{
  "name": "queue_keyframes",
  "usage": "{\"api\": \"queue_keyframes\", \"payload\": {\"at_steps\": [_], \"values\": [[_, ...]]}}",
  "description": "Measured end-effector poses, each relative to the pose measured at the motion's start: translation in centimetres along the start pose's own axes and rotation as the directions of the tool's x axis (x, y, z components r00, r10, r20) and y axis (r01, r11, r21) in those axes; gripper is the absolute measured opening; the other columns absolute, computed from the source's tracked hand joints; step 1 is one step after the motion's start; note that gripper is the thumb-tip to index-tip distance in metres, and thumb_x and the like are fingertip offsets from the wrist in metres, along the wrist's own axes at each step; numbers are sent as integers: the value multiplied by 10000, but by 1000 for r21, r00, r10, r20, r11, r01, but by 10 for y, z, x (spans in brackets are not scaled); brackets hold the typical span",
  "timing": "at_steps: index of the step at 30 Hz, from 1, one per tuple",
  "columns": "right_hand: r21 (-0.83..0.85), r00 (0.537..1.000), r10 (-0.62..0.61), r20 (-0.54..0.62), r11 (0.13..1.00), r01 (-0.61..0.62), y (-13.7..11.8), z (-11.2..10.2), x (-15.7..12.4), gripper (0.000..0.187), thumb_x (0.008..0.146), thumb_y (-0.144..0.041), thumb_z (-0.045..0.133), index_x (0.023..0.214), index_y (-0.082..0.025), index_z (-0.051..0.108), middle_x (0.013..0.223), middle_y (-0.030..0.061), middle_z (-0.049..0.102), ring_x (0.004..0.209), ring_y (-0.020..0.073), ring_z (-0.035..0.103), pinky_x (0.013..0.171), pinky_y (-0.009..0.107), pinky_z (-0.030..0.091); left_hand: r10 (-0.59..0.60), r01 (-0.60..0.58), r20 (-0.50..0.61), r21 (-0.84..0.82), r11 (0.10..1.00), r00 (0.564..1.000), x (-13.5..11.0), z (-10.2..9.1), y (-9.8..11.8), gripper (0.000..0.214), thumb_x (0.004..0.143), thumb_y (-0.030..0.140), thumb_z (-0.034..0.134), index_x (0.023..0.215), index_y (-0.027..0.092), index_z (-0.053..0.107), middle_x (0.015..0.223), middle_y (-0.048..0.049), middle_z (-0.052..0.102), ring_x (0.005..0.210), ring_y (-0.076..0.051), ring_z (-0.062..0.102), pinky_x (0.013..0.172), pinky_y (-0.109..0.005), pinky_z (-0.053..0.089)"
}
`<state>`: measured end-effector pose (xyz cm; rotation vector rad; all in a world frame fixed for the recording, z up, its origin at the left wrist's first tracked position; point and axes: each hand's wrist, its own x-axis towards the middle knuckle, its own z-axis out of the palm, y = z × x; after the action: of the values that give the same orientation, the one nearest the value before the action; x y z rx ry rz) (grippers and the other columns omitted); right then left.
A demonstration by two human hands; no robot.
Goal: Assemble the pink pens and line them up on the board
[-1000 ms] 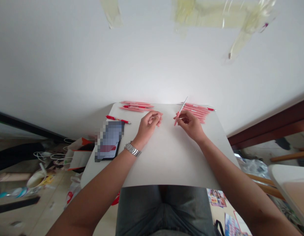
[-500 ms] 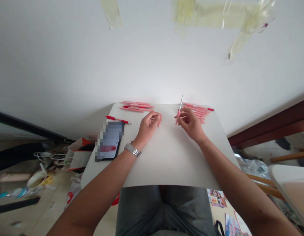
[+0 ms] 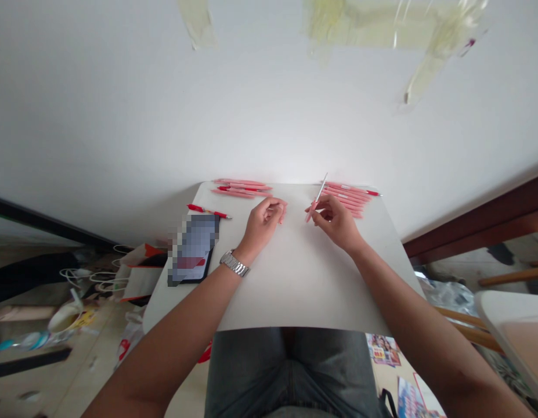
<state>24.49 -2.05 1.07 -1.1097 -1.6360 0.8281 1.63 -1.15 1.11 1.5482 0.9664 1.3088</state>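
Observation:
My right hand pinches a thin pen refill with a pink part at its lower end, tilted up toward the wall. My left hand, with a metal watch on its wrist, is curled over a small pink pen piece near the middle of the white table. A pile of pink pens lies just behind my right hand. Another group of pink and red pens lies at the far left edge.
A single red pen lies left of my left hand, beside a dark phone. Bags and clutter sit on the floor at left. A white chair and wooden furniture stand at right. A white wall rises behind the table.
My right hand has swung the refill from leaning right to nearly upright and back to a slant, shifting slightly left. The left hand has stayed put.

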Motion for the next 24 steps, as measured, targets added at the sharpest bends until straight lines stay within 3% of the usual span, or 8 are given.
{"api": "queue_keyframes", "payload": {"at_steps": [7,11,16,21,24], "values": [[190,997,56,54,980,-65,-9,2,0,367,913,-522,777,1013,-252,549,1032,57,804,665,137,659,610,308,539,-13,11,39,47,999,999,-2,0,-1,269,1009,442,645,1049,180,688,919,-50,712,786,-147,673,739,-267,550],[262,994,72,82,961,-91,-14,3,-2,352,916,-503,793,997,-247,564,1013,47,797,679,135,657,605,297,510,3,-20,119,146,989,993,-7,4,0,262,992,442,676,1090,200,703,1074,-72,757,984,-189,729,895,-300,577],[323,992,74,102,941,-104,-15,7,-2,348,903,-503,814,979,-237,602,888,9,730,704,142,665,591,282,494,-2,-23,197,123,992,980,-12,12,0,255,966,421,722,1104,212,678,1075,-64,765,1004,-194,745,925,-319,600],[356,990,82,114,927,-117,-16,9,-3,353,905,-527,804,962,-234,615,1002,30,734,736,134,657,621,281,520,-4,-13,190,89,996,982,-12,12,-1,231,962,410,727,1054,202,693,1050,-71,774,986,-199,753,946,-349,616],[357,988,135,79,921,-155,-17,8,-4,372,952,-598,714,1077,-263,612,1115,44,744,732,131,656,636,290,544,1,-25,197,119,993,980,-11,10,1,215,972,409,711,1031,203,727,1043,-68,779,963,-196,752,934,-347,622]]}}
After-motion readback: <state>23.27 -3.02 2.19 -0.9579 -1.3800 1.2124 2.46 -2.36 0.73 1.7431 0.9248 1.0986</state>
